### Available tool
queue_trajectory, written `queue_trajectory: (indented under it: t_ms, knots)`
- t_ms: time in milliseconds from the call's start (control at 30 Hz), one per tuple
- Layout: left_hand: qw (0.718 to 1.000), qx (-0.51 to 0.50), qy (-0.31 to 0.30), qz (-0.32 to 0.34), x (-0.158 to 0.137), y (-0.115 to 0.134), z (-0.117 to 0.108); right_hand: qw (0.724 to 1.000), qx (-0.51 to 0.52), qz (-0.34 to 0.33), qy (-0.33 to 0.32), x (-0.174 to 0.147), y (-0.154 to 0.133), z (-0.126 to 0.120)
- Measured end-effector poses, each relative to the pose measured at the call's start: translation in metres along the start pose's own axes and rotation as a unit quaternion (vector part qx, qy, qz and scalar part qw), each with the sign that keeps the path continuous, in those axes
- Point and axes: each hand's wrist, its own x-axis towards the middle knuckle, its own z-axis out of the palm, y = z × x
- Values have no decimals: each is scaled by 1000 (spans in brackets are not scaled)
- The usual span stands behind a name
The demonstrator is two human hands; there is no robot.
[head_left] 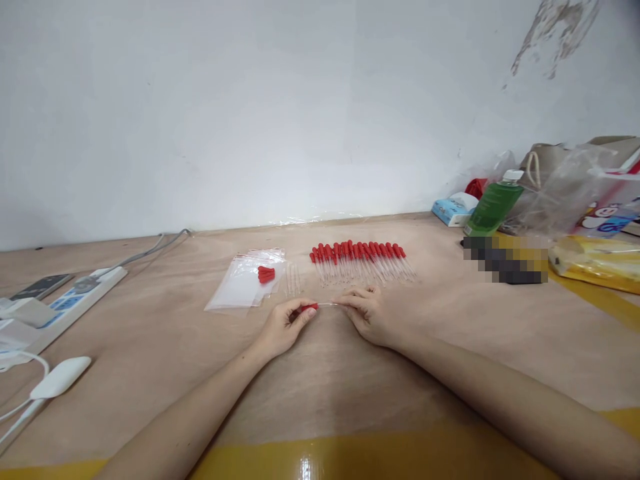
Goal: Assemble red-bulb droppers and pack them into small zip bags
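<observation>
At the centre of the frame, the left hand [287, 327] pinches a small red rubber-looking bulb [311, 307], the right hand [367, 315] a thin clear tube [328, 305] meeting it. The step seems to be fitting these together; the next move probably calls for straight, gentle pressure. The hands hide both outer ends; seating depth is unclear. A dark object [510, 261] at right is pixelated.

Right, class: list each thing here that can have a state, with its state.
Left hand, pinching red bulb
Right hand, pinching clear tube
Droppers, bulbs fitted, in a row
Loose bulbs, bunched on the bags
Bags, lying flat
Loose tubes, no bulbs fitted
Bottle, capped
Power strip, plugs in
</observation>
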Motion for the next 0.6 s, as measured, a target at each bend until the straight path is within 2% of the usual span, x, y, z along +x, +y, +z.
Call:
queue_trajectory:
  t_ms: [300,600]
  knots:
    - [1000,13,-13,-10,-5,9,2,999,-12,-37,-9,-2,8,1]
    - [998,49,-41,-8,-5,11,0,994,-77,-77,-13,-1,6,-1]
